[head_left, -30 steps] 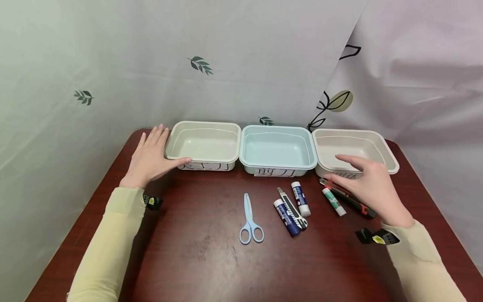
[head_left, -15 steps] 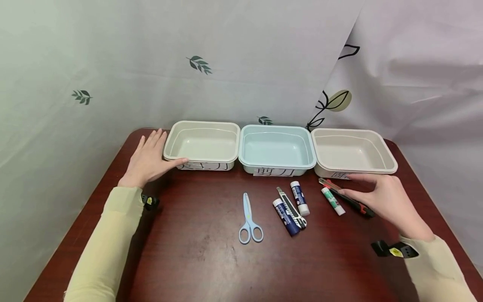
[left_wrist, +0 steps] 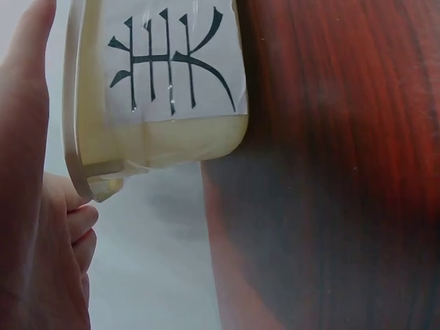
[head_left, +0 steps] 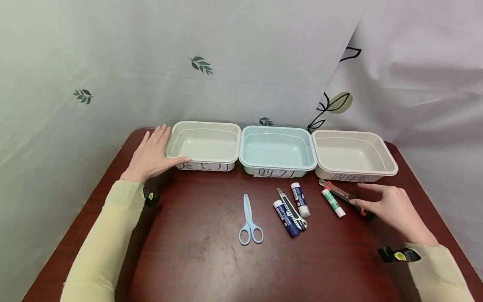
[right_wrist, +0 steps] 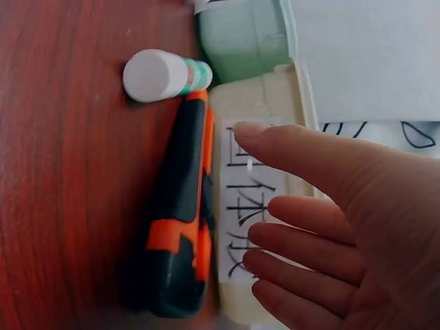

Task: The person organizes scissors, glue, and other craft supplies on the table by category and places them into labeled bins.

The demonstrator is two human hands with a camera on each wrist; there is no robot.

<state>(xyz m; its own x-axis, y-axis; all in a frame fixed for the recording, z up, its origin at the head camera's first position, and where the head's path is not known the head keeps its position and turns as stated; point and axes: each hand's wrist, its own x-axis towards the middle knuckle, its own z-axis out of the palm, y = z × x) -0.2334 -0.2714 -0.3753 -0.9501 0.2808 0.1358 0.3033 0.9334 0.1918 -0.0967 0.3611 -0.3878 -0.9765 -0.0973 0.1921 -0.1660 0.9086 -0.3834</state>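
Observation:
My left hand (head_left: 149,157) rests against the left end of a cream plastic bin (head_left: 215,162), fingers straight along its side and thumb along the front rim. Its fingers show behind the rim in the left wrist view. My right hand (head_left: 394,209) hovers beside a red-and-black utility knife (head_left: 341,193), thumb and fingers apart and holding nothing. In the right wrist view the knife (right_wrist: 182,172) lies apart from the fingers, along the front of a beige bin (head_left: 351,153). A small green-and-white glue stick (head_left: 333,203) lies close to the knife.
Between the cream and beige bins stands a light blue bin (head_left: 277,151). Light blue scissors (head_left: 247,222) lie mid-table. To their right are a white-and-black utility knife (head_left: 292,209) and two blue glue sticks, one upper (head_left: 299,199), one lower (head_left: 285,218). A curtain hangs behind.
My right hand has moved from over the beige bin back toward me and to the right, down beside the red-and-black utility knife. My left hand has stayed at the cream bin.

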